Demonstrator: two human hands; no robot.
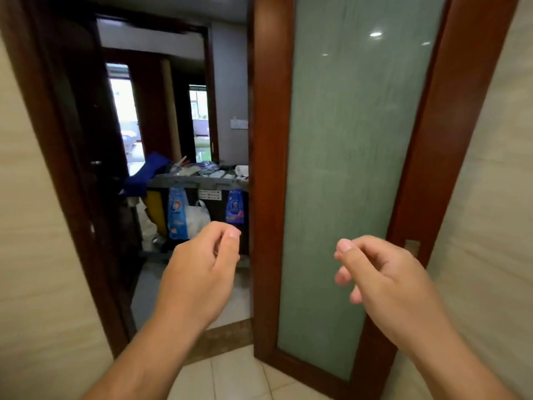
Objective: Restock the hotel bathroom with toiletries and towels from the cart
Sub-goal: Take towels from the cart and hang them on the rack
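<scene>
Though partly behind frosted door (pixel 346 168), cart (pixel 202 181) beyond the threshold (pixel 230 333).

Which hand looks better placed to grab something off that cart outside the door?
Probably the left: the left hand hangs in front of the open doorway, in line with the cart beyond, while the right hand faces the frosted glass door. Both hold nothing.
</scene>
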